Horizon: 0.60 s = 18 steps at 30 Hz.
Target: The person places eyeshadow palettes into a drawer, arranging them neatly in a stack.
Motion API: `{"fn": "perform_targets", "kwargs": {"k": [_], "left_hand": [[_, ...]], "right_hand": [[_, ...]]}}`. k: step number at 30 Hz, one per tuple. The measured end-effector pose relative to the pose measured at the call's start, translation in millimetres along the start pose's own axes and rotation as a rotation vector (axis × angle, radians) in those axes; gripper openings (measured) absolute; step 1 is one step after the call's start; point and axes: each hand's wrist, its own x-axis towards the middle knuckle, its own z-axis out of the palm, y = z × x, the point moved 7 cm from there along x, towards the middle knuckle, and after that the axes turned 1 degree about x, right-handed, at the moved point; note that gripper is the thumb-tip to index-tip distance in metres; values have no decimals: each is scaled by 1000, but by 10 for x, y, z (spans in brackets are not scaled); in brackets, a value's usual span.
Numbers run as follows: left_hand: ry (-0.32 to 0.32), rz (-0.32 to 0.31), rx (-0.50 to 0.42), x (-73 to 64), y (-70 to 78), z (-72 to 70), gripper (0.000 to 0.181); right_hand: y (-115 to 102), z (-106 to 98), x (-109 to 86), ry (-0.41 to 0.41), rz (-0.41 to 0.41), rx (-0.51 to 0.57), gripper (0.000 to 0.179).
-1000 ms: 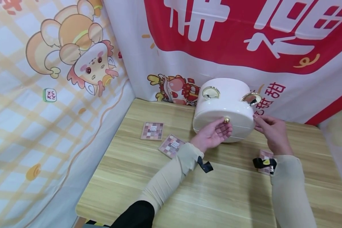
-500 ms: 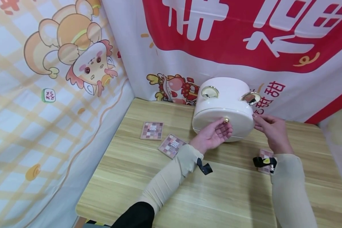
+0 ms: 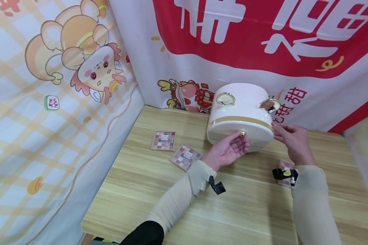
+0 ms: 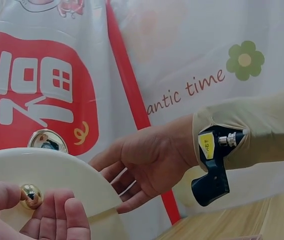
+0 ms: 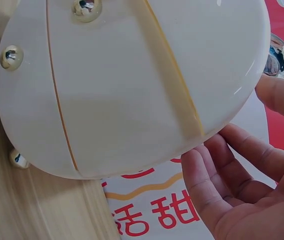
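Hands first: the left hand (image 3: 228, 151) pinches a gold knob (image 4: 32, 192) between thumb and fingers, its other fingers loosely bent, while the right hand (image 3: 294, 141), half curled, holds the side of the white case (image 3: 246, 106) with thumb and fingertips. Red characters including 甜 (image 5: 175, 209) are printed on the wall cloth (image 3: 141, 61), and only the left wrist view has "antic time" (image 4: 187, 91) (with a green flower (image 4: 245, 60) just beyond it). Two palettes (image 3: 163, 140) (image 3: 185, 157) bear a word too small to read surely; a third palette (image 3: 285, 165) lies partly hidden by the right wrist. Two more gold knobs (image 5: 86, 9) (image 5: 11, 58) and a gold foot (image 5: 19, 159) show in the right wrist view alone; the head view has a gold band (image 3: 242, 119) above the front panel (image 3: 259, 134). Glossy and rounded, the case stands at the back of the wooden table (image 3: 135, 197), two gold-rimmed rings on top
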Motion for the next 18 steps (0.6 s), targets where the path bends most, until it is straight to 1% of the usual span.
{"fn": "perform_targets", "kwargs": {"k": [7, 10, 14, 18], "left_hand": [[-26, -12, 15, -73, -58, -22, 19], [-46, -15, 27, -99, -87, -33, 19], [-60, -14, 18, -146, -118, -59, 20], [-66, -12, 15, -200, -148, -83, 20]], "right_hand": [[-4, -4, 5, 5, -22, -8, 19], [0, -8, 1, 0, -11, 2, 23], [2, -6, -1, -6, 0, 4, 28], [0, 1, -1, -8, -2, 18, 25]]}}
